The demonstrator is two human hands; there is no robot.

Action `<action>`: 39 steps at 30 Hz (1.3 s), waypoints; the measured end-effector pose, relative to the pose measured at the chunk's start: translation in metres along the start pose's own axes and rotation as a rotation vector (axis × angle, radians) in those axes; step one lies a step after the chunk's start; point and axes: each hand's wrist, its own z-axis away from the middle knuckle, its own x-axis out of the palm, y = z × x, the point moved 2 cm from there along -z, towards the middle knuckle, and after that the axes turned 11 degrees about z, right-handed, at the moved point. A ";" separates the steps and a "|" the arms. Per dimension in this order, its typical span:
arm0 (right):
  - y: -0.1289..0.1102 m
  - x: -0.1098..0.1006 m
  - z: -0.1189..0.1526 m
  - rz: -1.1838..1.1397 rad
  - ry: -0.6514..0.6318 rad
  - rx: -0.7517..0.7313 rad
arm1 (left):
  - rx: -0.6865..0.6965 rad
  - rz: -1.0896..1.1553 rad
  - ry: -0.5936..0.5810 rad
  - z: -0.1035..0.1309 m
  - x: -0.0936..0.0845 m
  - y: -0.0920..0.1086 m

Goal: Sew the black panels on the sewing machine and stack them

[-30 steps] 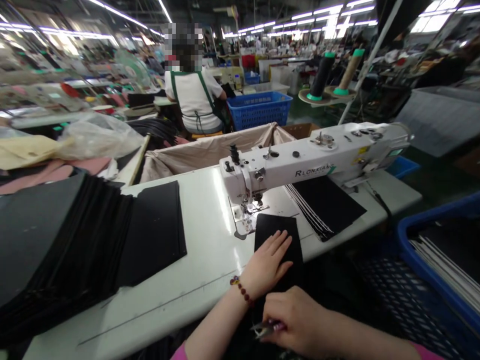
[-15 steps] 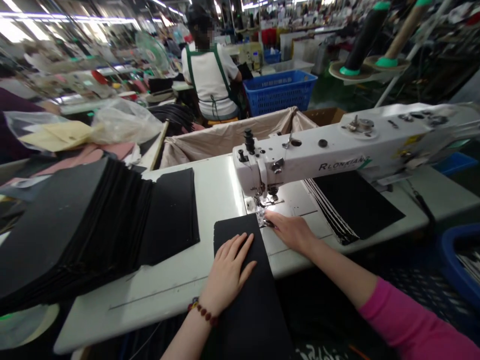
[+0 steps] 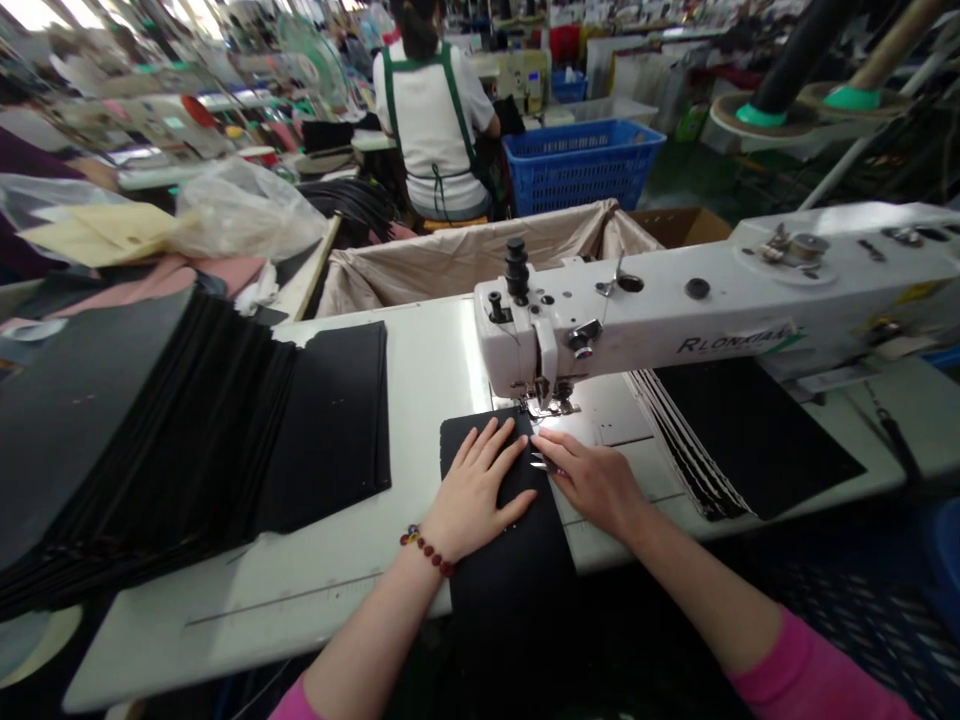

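Observation:
My left hand point(image 3: 480, 495) lies flat with fingers spread on a black fabric panel point(image 3: 510, 600), which hangs over the table's front edge. My right hand point(image 3: 596, 480) is closed at the panel's right edge, thumb and forefinger close to the fabric. Small metal thread snips point(image 3: 541, 463) poke out from under its fingers, their points toward the panel; the rest is hidden in the palm. Just beyond both hands is the needle and presser foot area of a white sewing machine point(image 3: 630, 325), with the panel's far edge close to the foot.
To the left stands a tall stack of black panels point(image 3: 135, 430), beside a lower pile point(image 3: 326, 420). More black panels with pale edges point(image 3: 750, 430) lie under the machine arm. Behind the table are a cloth-lined bin point(image 3: 420, 265), a blue basket point(image 3: 585, 165) and a seated person point(image 3: 435, 130).
The black panel and my left hand have moved forward toward the needle. My right hand has shifted slightly back, and the snips now show at the panel's edge. The view has tilted a little.

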 end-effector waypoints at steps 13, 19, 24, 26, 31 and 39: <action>0.002 0.009 -0.003 0.019 0.020 -0.007 | -0.048 -0.028 -0.044 -0.003 -0.001 -0.005; 0.003 0.011 -0.002 0.014 0.039 -0.011 | -0.016 -0.022 -0.084 -0.006 -0.002 -0.006; 0.003 0.011 -0.002 0.006 0.043 -0.015 | -0.023 -0.028 -0.089 -0.006 -0.002 -0.006; 0.003 0.012 -0.002 0.004 0.044 -0.017 | -0.024 -0.030 -0.087 -0.006 -0.002 -0.006; 0.003 0.012 -0.002 -0.001 0.047 -0.013 | -0.022 -0.029 -0.075 -0.005 -0.001 -0.005; 0.003 0.011 -0.002 0.006 0.056 -0.015 | -0.018 -0.020 -0.056 -0.006 -0.001 -0.005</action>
